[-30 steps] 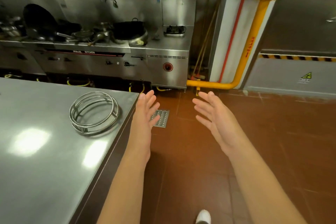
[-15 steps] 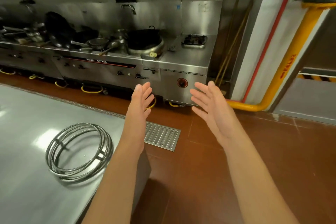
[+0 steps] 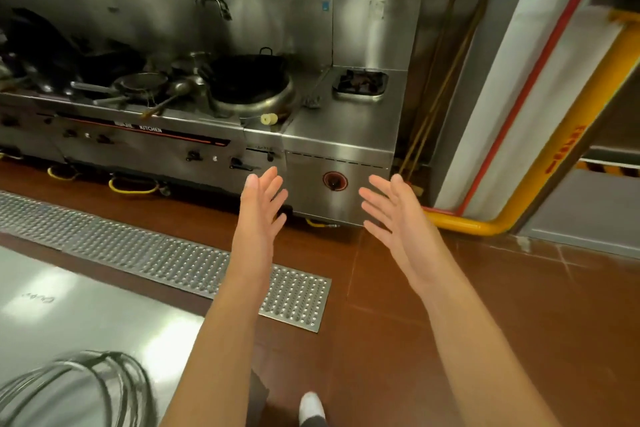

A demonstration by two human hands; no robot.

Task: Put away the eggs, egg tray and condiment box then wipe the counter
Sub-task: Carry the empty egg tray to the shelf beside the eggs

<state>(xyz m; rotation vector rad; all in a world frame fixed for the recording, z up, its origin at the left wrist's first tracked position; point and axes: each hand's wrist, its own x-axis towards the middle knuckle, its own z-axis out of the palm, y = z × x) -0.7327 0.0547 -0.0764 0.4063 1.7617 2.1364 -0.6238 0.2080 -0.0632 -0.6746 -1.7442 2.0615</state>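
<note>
My left hand (image 3: 258,215) and my right hand (image 3: 398,218) are both raised in front of me, palms facing each other, fingers spread, holding nothing. They hover over the brown floor in front of a steel stove range (image 3: 339,135). The steel counter (image 3: 69,308) lies at the lower left, with a wire ring stand (image 3: 90,381) on it. No eggs, egg tray or condiment box appear in view.
A black wok (image 3: 247,78) and several pans sit on the range. A perforated metal floor drain grate (image 3: 166,260) runs between counter and range. A yellow pipe (image 3: 554,163) and red pipe climb the white pillar at right. My shoe (image 3: 311,407) shows below.
The view has swung left and moved closer to the range; the counter and ring stand slid toward the lower left. Both hands stay raised and empty.
</note>
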